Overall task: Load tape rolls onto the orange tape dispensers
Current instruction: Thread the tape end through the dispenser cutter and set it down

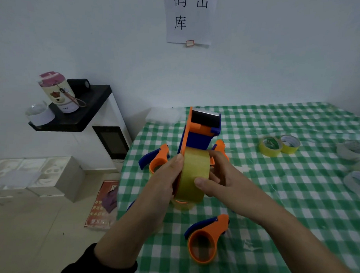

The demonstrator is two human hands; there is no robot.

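Observation:
I hold an orange and blue tape dispenser [197,133] upright above the table, its blade end pointing away from me. A wide yellowish tape roll [194,175] sits on its wheel. My left hand [165,182] grips the dispenser's orange side plate and the roll's left face. My right hand [216,176] presses on the roll's right side, thumb on its outer band. Another orange dispenser [206,239] lies empty on the cloth in front. Two more lie behind, one on the left [157,158] and one on the right [220,147], partly hidden by my hands.
Two narrow yellow tape rolls [278,146] rest on the green checked tablecloth [274,201] at the right, with several pale rolls [354,150] at the far right edge. A black shelf [82,114] with a bottle hangs left, above boxes on the floor.

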